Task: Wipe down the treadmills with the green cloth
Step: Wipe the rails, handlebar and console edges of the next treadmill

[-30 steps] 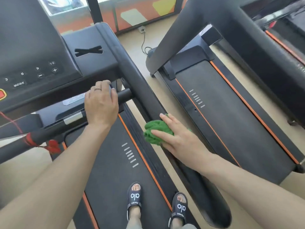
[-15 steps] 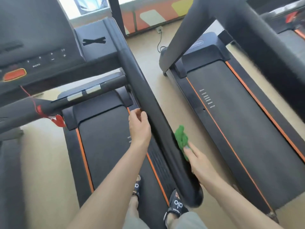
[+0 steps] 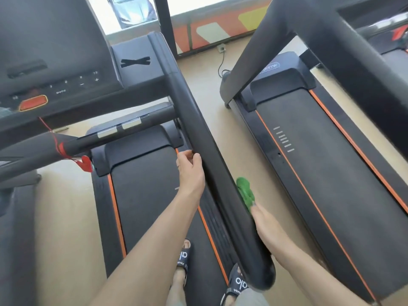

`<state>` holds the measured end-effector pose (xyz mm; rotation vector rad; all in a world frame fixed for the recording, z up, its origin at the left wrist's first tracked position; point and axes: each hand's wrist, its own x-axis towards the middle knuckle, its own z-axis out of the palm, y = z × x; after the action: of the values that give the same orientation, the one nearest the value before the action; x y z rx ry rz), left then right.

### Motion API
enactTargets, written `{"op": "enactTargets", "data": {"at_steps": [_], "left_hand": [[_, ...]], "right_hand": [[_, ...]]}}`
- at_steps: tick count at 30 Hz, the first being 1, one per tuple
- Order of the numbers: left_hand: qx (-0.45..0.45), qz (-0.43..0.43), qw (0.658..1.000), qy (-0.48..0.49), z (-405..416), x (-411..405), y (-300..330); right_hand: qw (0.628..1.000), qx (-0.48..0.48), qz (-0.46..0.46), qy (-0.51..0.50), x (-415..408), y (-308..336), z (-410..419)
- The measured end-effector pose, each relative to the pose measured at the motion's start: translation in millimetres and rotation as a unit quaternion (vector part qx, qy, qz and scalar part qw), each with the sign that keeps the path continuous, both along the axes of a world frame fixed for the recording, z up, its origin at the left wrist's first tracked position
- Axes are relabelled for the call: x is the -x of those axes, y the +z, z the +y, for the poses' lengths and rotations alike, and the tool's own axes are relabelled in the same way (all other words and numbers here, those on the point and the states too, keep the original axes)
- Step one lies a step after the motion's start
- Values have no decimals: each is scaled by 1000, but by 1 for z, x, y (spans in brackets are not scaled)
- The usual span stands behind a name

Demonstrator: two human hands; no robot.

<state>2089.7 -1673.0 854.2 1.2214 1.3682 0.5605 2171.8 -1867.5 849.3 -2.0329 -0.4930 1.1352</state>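
Note:
I stand on a black treadmill with orange trim. Its thick right handrail runs from the console down toward me. My right hand holds the green cloth against the outer side of that rail; the rail hides most of its fingers. My left hand is at the rail's inner side, fingers curled with the tips touching the rail's lower edge.
The console with a red stop button sits upper left, with a crossbar and a red safety cord below it. A second treadmill stands to the right across a strip of beige floor. My sandalled feet are on the belt.
My left hand left the crossbar and came to the right handrail. My right hand slid the green cloth from the rail's top to its outer side, further down. The view has tilted up.

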Motion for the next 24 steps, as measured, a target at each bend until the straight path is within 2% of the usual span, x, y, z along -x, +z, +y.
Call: {"op": "enactTargets", "data": {"at_steps": [3,6,8,10,12,15,18,20,24], "left_hand": [[20,-27,999,9,1,1,-2],[45,-52,998,8,2,5,-9],[81,-92,992,7,5,9,-15],[100,-118,988,15,9,12,-18],[112,-129,985,21,13,12,-18],[130,-143,981,29,13,14,-15],[148,-148,977,38,14,15,-12],[165,-161,973,30,14,17,-10],[212,-206,955,21,20,22,-12]], "right_hand": [[999,18,35,2,-8,13,18],[997,-51,47,20,-28,17,120],[995,-97,8,26,-40,9,183],[993,-105,-41,25,-45,4,209],[985,-140,-81,63,-40,1,186],[966,-178,-153,112,-9,17,88],[940,-162,-228,194,9,27,19],[931,-150,-240,232,5,29,30],[900,-183,-302,255,-21,24,136]]}}
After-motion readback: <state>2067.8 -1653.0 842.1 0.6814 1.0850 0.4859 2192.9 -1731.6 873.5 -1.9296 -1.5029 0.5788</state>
